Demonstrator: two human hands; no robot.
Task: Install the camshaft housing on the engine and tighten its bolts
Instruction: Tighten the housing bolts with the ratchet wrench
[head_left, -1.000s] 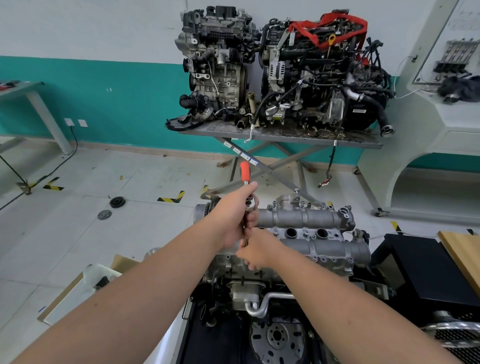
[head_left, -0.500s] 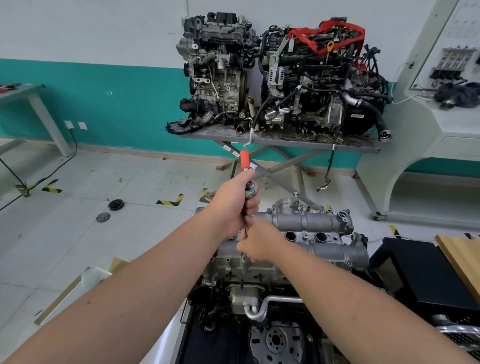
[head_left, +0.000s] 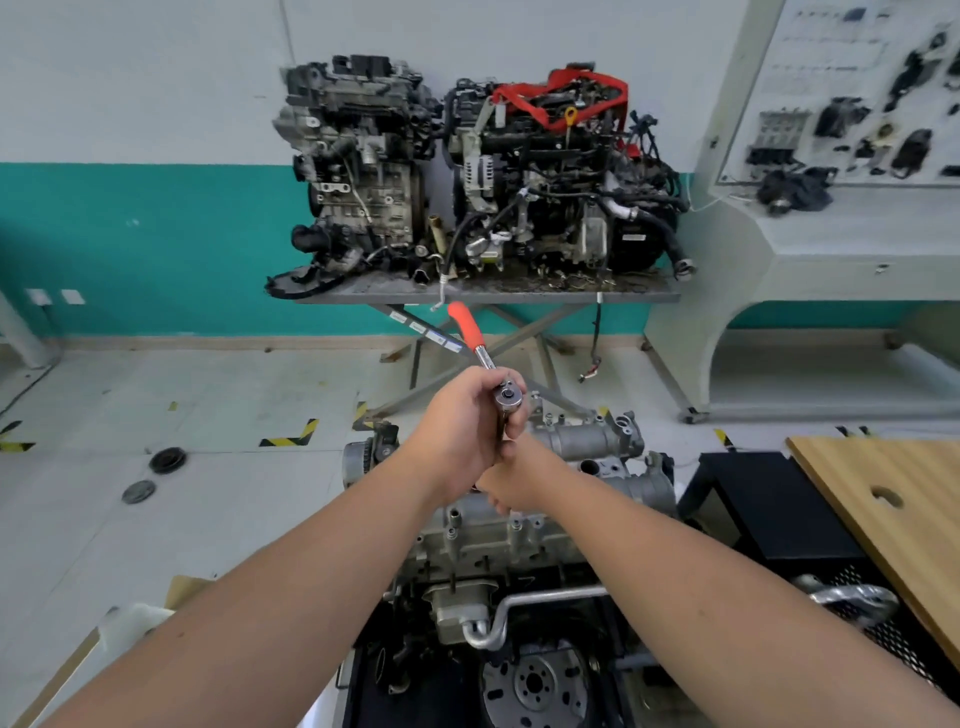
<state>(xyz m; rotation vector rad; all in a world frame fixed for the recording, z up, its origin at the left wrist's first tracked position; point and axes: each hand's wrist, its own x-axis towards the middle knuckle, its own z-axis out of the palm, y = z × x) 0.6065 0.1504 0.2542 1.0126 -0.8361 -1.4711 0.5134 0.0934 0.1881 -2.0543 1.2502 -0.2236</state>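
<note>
The grey camshaft housing (head_left: 597, 447) lies on top of the engine (head_left: 498, 540) in front of me. My left hand (head_left: 467, 431) grips the head of a ratchet wrench (head_left: 506, 397) whose orange handle (head_left: 466, 325) points up and away. Below it my right hand (head_left: 511, 480) is closed around the wrench's extension, right above the housing's left part. The socket end and the bolt under it are hidden by my hands.
Two more engines (head_left: 467, 171) stand on a grey scissor-leg table (head_left: 488, 297) against the teal wall. A wooden board (head_left: 893, 525) over a black stand (head_left: 753, 499) lies at the right. Two round discs (head_left: 167, 460) lie on the floor at the left.
The orange handle has swung from nearly upright to leaning left. Both hands have stayed on the wrench over the housing. The camera view has shifted slightly.
</note>
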